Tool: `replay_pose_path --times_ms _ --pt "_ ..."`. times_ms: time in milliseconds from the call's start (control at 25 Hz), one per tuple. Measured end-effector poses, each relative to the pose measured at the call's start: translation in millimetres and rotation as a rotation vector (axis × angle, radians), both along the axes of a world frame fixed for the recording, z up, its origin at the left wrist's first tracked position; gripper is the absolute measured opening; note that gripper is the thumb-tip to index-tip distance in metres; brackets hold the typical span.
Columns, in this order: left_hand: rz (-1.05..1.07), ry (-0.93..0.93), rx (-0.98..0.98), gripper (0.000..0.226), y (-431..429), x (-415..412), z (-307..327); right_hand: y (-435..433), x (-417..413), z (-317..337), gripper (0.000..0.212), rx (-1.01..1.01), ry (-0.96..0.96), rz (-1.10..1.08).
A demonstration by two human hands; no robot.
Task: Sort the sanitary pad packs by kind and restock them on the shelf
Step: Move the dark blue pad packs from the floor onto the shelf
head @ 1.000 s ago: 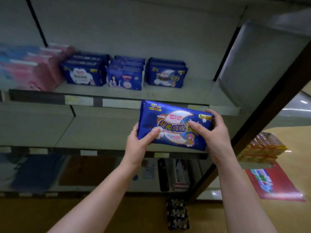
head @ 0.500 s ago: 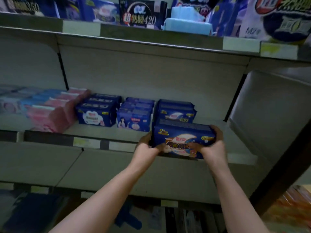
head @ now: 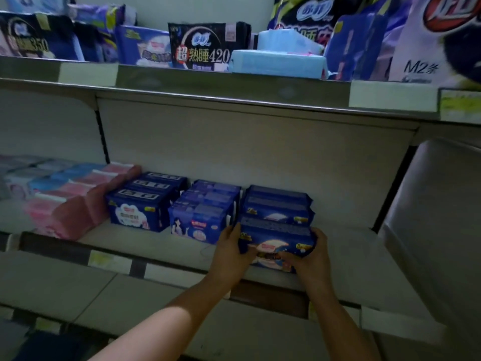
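Here both hands, left (head: 230, 252) and right (head: 311, 256), grip a blue pack (head: 276, 237) at the shelf (head: 145, 247) front, just before a matching row (head: 277, 204).

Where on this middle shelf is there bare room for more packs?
Widest bare patch: middle shelf between the held blue pack with its row and the side panel. A narrower strip runs along the front, before the other two blue rows. Crowded: the top shelf and the pink packs at left.
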State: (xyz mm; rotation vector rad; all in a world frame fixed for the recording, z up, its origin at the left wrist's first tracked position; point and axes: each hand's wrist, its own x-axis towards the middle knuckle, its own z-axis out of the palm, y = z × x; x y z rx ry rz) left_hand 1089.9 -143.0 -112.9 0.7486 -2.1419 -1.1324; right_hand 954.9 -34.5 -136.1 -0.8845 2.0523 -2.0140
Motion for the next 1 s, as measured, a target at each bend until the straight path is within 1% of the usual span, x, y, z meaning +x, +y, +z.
replay_pose_path --times_ms 120,200,360,440,560,640,680,800,880,920,960,1000 --pt "-0.015 -0.023 -0.003 0.058 -6 -13 6 -9 -11 3 0.072 0.011 0.030 0.009" --pt "-0.005 -0.034 -0.014 0.057 -12 -23 6 -14 -16 5 0.065 0.010 0.035 0.011" --pt "0.040 -0.107 -0.092 0.059 -20 -36 -2 -22 -21 4 0.069 0.014 0.007 0.024" --pt "0.043 -0.129 -0.077 0.063 -23 -39 -4 -23 -23 2 0.073 0.034 -0.014 0.027" --pt "0.023 -0.155 -0.053 0.068 -26 -41 -4 -23 -24 2 0.081 0.062 0.005 0.020" --pt "-0.001 -0.168 -0.020 0.075 -25 -37 -2 -22 -22 6 0.076 0.075 0.012 0.032" --pt "-0.011 -0.166 -0.006 0.078 -24 -35 -1 -21 -20 9 0.070 0.084 0.026 0.046" --pt "0.003 -0.146 -0.014 0.082 -19 -23 8 -12 -13 25 0.072 0.082 0.038 0.042" --pt "-0.016 -0.084 -0.043 0.079 -11 -11 16 -3 -2 38 0.077 0.070 0.018 0.000" --pt "-0.029 -0.070 -0.057 0.077 -5 -3 20 1 5 44 0.082 0.074 0.023 -0.036" --pt "-0.044 -0.068 -0.073 0.076 4 6 25 4 14 49 0.083 0.059 0.024 -0.059" --pt "-0.052 -0.074 -0.078 0.075 12 16 28 7 23 52 0.079 0.033 0.032 -0.073"
